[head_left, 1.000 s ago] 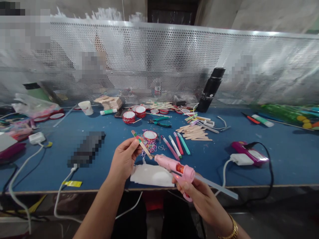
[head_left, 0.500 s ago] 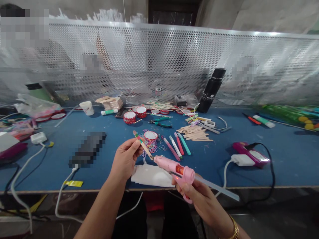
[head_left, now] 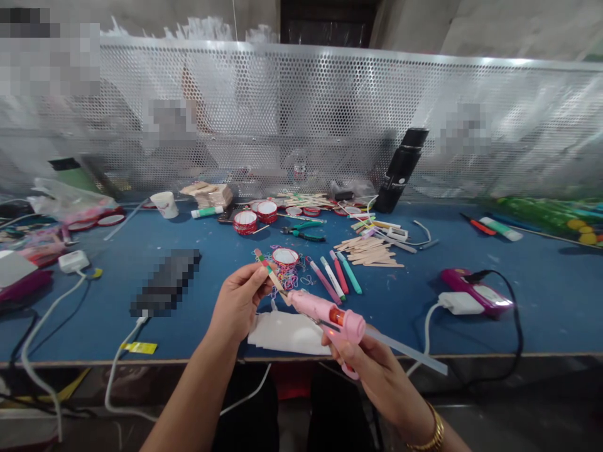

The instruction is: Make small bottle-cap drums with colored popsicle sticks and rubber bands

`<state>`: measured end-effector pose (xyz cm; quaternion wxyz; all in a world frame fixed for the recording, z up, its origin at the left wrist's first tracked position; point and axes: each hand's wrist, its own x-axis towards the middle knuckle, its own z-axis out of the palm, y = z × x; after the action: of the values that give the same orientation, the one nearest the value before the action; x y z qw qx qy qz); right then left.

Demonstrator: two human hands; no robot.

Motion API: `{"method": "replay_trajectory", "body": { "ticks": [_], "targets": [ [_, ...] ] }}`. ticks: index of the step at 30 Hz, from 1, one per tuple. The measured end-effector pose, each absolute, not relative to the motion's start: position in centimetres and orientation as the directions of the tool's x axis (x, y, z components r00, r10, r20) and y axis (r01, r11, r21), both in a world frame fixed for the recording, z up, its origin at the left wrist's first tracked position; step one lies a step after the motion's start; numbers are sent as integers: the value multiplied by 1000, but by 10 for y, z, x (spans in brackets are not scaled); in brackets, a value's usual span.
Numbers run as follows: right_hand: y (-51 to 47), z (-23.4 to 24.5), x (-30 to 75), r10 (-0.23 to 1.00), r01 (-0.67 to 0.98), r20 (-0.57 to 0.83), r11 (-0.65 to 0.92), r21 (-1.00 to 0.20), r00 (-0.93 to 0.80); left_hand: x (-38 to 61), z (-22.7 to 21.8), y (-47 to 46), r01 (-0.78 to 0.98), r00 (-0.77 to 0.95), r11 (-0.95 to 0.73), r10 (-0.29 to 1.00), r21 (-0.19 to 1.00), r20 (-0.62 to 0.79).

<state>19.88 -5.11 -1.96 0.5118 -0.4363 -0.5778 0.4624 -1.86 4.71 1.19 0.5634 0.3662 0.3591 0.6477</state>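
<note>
Pinching the wooden stick [head_left: 273,278] in the left hand [head_left: 238,301] above the worktop [head_left: 396,314], slanted lengthwise from far left to near right; gripping the pink glue gun [head_left: 318,312] in the right hand [head_left: 372,370], aimed leftward at the stick's near end

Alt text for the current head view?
A person's right hand holds a pink glue gun tip-first at the lower end of a wooden stick pinched in the left hand. Beyond them, markers, loose sticks and pliers lie on a blue table.
</note>
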Motion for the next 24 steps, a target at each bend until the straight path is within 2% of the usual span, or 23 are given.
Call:
{"method": "replay_trajectory", "body": {
  "ticks": [6,17,24],
  "targets": [
    [-49,-20,198,989,-22,126,125,-992,-80,-19,12,46,-460,-83,-103,994,882,72],
    [-50,-22,200,969,43,206,213,-976,-137,-18,14,46,-466,-93,-107,993,878,71],
    [-51,-30,204,976,5,177,179,-984,-128,-18,13,47,-469,-107,-114,992,876,71]
  ]
}}
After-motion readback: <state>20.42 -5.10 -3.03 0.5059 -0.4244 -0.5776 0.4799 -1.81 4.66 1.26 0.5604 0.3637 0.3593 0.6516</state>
